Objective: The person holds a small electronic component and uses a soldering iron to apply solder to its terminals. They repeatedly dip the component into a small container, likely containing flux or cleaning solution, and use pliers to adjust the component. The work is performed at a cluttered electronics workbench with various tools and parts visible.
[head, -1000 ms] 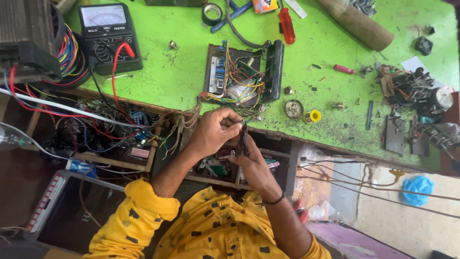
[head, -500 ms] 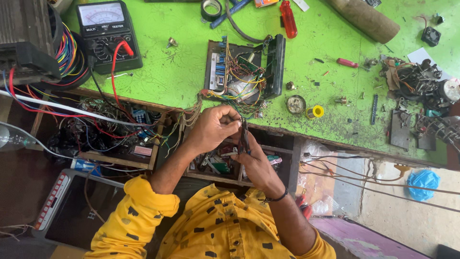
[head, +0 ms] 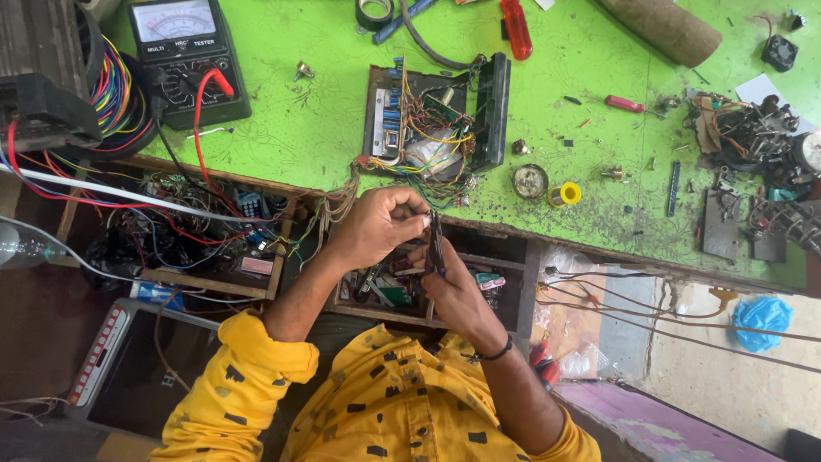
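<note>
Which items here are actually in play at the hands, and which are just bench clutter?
In play:
- left hand, pinching something too small to tell
- right hand, holding a slim dark tool
- open circuit chassis, its wires trailing toward the hands

Lying about:
- analog multimeter
- red screwdriver
- yellow solder spool
- tape roll
- parts heap

Black analog meter point(head: 190, 58), pale dial screen, bench top-left.
</note>
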### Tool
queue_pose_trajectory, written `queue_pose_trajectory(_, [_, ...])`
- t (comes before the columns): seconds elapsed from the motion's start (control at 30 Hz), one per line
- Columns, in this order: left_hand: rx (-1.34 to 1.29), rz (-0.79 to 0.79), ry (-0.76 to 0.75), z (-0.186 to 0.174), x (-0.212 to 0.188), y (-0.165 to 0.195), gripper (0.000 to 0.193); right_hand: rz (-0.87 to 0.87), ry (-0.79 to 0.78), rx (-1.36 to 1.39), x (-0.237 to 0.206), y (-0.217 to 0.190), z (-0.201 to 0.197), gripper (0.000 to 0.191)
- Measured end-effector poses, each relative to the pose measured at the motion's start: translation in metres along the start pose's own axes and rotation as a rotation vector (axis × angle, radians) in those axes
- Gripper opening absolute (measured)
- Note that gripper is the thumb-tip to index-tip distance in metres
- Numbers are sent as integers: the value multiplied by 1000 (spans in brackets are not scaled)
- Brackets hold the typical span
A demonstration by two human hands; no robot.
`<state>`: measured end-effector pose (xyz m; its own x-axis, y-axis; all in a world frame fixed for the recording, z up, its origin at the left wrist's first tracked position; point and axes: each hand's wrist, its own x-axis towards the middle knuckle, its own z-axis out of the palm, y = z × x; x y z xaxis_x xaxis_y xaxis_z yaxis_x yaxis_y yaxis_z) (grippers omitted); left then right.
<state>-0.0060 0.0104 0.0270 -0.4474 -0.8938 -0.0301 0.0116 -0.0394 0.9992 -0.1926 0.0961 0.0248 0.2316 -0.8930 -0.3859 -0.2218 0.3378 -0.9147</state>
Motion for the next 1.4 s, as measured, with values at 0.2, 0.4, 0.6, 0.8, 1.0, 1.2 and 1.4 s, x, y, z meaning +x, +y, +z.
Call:
queue_pose_trajectory(0.2, [19,-20,-24,-3,0,-2,14,-78,-67,89,-1,-12,-1,71])
queue_pose_trajectory(0.4, [32,-53,1,-2,-2,0,16,-40,-3,66,-2,-13,3,77])
queue_pose_trajectory(0.6, [78,-21,27,-1,-3,4,16,-159,-42,49,-1,-11,2,74])
queue_pose_trajectory(0.8, [70,-23,12,-1,-3,5,15,-68,-25,-12,-2,-10,1,73])
queue_pose_trajectory(1.0, [77,-2,-18,-4,-3,2,13,-9,11,-62,-2,-11,2,66])
queue_pose_trajectory(1.2, [-20,-42,-20,-4,-3,1,14,21,-10,8,-6,-7,0,69])
queue_pose_trajectory(1.4, [-65,120,84,-11,-4,0,23,-221,401,-100,-14,-5,-100,64])
